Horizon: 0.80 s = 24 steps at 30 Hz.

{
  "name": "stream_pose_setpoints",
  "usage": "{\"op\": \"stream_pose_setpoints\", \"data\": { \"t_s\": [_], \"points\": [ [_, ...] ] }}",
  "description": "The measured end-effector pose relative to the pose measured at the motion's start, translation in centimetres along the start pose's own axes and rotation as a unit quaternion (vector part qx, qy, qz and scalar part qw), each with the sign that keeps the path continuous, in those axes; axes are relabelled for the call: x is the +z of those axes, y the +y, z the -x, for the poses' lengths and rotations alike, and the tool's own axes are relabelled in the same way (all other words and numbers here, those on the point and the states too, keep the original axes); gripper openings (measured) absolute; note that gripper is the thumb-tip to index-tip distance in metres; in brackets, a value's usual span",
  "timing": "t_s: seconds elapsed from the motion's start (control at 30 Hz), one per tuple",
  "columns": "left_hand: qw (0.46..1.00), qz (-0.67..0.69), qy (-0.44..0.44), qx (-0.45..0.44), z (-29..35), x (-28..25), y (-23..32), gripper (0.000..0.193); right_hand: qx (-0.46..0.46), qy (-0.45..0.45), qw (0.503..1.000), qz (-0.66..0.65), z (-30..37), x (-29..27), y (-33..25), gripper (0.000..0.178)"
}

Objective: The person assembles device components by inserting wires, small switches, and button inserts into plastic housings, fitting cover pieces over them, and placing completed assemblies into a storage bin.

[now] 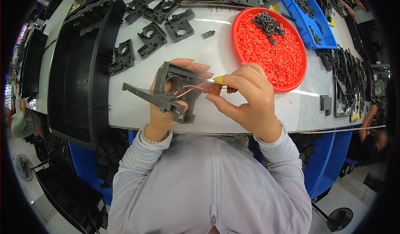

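My left hand is wrapped round a dark grey plastic housing with a round opening; a long grey arm-like piece sticks out from it to the left. Thin red, white and dark wires run across the housing to a small orange-brown board-like piece at its right side. My right hand, with a yellow cover on one fingertip, closes on this piece from the right. Just beyond my right hand stands a round red tray of small red parts, with a heap of dark clips on top.
Several similar grey housings lie at the back left, near a small grey part. A deep black crate stands at the left. Blue trays and dark strips lie at the right, by a small dark block.
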<state>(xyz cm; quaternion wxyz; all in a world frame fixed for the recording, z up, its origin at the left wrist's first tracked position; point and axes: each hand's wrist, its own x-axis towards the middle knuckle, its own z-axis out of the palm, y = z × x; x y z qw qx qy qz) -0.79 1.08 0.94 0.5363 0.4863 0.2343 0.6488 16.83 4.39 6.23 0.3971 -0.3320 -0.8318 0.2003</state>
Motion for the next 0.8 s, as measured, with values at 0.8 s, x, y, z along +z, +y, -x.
{"op": "stream_pose_setpoints", "data": {
  "t_s": [0.8],
  "points": [
    [0.999, 0.031, -0.020, -0.007, -0.39, -0.17, -0.68, 0.073, -0.014, -0.054, 0.998, 0.030, -0.72, 0.75, 0.56, 0.028]
  ]
}}
